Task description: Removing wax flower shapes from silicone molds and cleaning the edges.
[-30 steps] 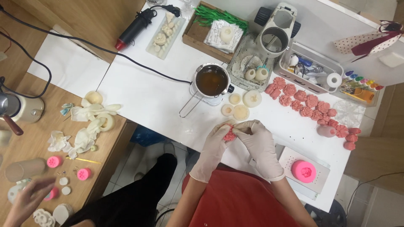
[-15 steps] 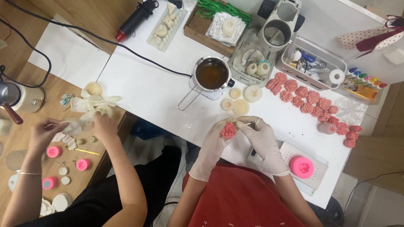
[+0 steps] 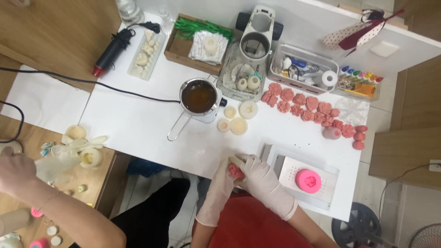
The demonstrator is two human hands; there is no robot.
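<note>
Pink rose-shaped wax piece (image 3: pixel 236 171) sits right between both gloved hands, at the near edge of the white table (image 3: pixel 138 124). Left hand (image 3: pixel 223 180) cups it from the left, right hand (image 3: pixel 261 179) curls over from the right, fingers closed on it. Pink mould (image 3: pixel 308 180) rests just beside, on a tray (image 3: pixel 321 195).

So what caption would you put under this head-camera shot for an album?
Two gloved hands, left hand and right hand, cup a small pink flower piece at the edge of a white table.
</note>
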